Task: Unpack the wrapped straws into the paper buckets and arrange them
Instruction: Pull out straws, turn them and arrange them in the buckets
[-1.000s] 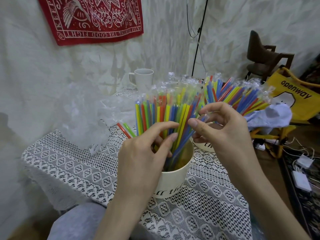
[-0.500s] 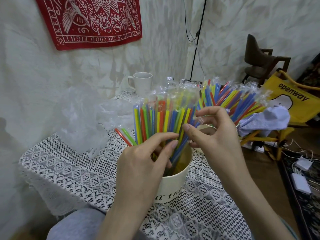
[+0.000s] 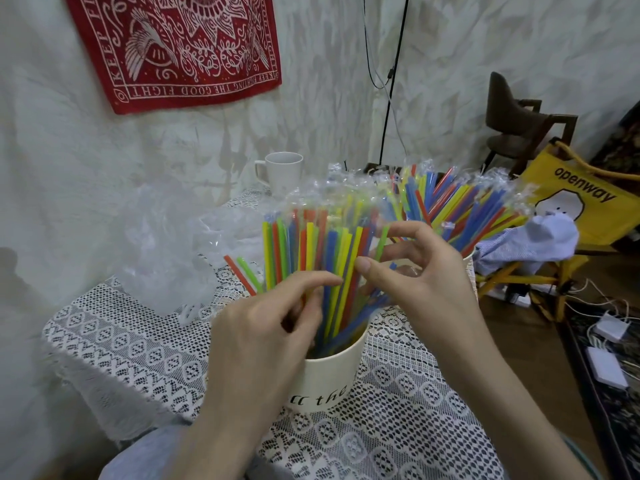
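Observation:
A cream paper bucket with black lettering stands on the lace-covered table. It holds a fan of wrapped straws in red, yellow, green and blue. My left hand reaches into the bundle from the near side, its fingers curled around several straws. My right hand works the right side of the bundle, thumb and curved fingers around a few straws. Behind it a second bucket shows only part of its rim and holds more wrapped straws. A loose red and a loose green straw lie on the table.
Crumpled clear plastic wrap lies at the table's left. At the back stands a white mug. Right of the table are a yellow chair with a pale cloth, and chargers on the floor.
Both hands stay in the near bucket's straws. My right hand's fingers have spread a little and a green straw now stands between them. The view has tilted slightly.

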